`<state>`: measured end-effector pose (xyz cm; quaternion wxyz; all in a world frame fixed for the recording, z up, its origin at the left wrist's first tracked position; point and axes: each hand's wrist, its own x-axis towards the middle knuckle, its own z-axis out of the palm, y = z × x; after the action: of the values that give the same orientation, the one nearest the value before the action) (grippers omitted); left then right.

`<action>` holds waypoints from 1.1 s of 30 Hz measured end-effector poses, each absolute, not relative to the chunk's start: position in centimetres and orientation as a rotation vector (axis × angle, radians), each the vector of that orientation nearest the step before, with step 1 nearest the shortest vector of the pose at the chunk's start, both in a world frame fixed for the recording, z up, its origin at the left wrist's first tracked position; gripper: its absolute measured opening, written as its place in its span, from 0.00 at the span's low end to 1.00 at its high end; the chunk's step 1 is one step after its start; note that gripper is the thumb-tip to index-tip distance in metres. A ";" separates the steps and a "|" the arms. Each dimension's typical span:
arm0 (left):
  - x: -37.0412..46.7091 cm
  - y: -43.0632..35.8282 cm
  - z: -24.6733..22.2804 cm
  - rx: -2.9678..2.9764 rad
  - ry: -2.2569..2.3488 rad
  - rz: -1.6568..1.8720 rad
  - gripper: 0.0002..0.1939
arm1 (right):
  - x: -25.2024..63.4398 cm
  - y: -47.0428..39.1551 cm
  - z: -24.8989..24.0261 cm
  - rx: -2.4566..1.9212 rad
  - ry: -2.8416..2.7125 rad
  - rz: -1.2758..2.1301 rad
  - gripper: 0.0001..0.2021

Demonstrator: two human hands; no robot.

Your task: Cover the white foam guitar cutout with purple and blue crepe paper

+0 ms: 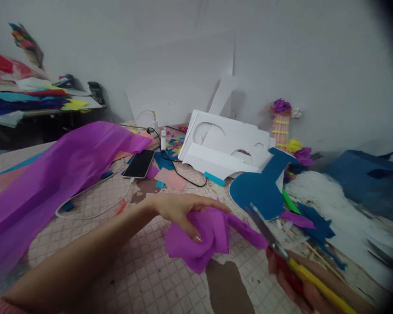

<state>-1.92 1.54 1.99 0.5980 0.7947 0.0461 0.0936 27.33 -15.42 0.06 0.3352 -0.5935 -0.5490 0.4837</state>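
My left hand (180, 211) grips a folded, crumpled piece of purple crepe paper (205, 237), thumb on its near side and fingers reaching along its top. From its right side a narrow purple strip (249, 231) stretches toward my right hand. My right hand (291, 270) is closed around scissors (281, 253) with red and yellow handles. Their blades point up and left, past the end of the strip. Whether the right fingers also pinch the strip, I cannot tell. Just behind lies a blue flask-shaped cutout (258, 189).
A long purple sheet (68, 161) covers the table's left side. Beyond my left hand lies a phone (139, 164) with a white cable. White card pieces (222, 144) lean at the back. White fibrous material (327, 209) and paper scraps sit at the right.
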 end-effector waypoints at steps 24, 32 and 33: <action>-1.3 1.4 0.3 0.969 0.514 0.429 0.29 | 21.1 -8.7 -1.8 -1.234 -0.929 0.994 0.14; -0.3 0.6 -1.4 1.000 0.586 0.383 0.16 | 21.6 -9.0 -2.8 -1.211 -0.871 0.942 0.12; -0.2 0.6 -1.4 1.003 0.613 0.440 0.15 | 21.6 -9.0 -2.9 -1.216 -0.871 0.942 0.12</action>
<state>-0.25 0.58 -1.43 0.8093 0.4694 0.2869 0.2058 21.56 -9.01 -2.86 0.6344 -0.5318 -0.3809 0.4119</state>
